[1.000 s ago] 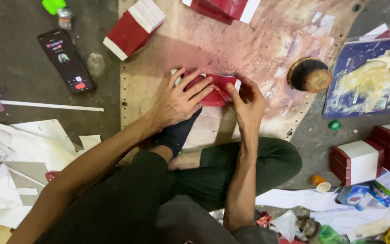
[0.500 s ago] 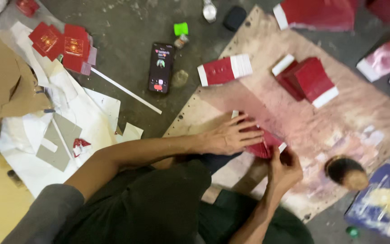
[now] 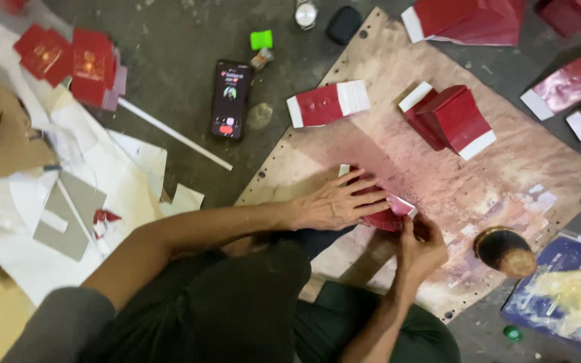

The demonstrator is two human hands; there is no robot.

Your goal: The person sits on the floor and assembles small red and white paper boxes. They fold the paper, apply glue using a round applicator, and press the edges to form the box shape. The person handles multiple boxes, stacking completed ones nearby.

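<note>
My left hand (image 3: pixel 334 204) lies flat on a small red paper-covered box piece (image 3: pixel 384 216) and presses it onto the stained brown work board (image 3: pixel 438 168). At the piece's right edge, my right hand (image 3: pixel 419 243) pinches the red paper with its fingertips. Most of the red piece is hidden under my left fingers. I sit cross-legged on the floor at the board's near edge.
Finished red-and-white boxes lie on the board, one (image 3: pixel 327 104) in the middle and a stack (image 3: pixel 450 119) to its right. A phone (image 3: pixel 230 99) lies on the floor. A round brush (image 3: pixel 504 252) and a glue-smeared blue sheet (image 3: pixel 566 289) are at right. Paper and cardboard scraps (image 3: pixel 68 208) lie at left.
The camera view has swung left and rotated, so the board now runs diagonally. Both hands stay on the same red piece, with the right hand now pinching its right edge.
</note>
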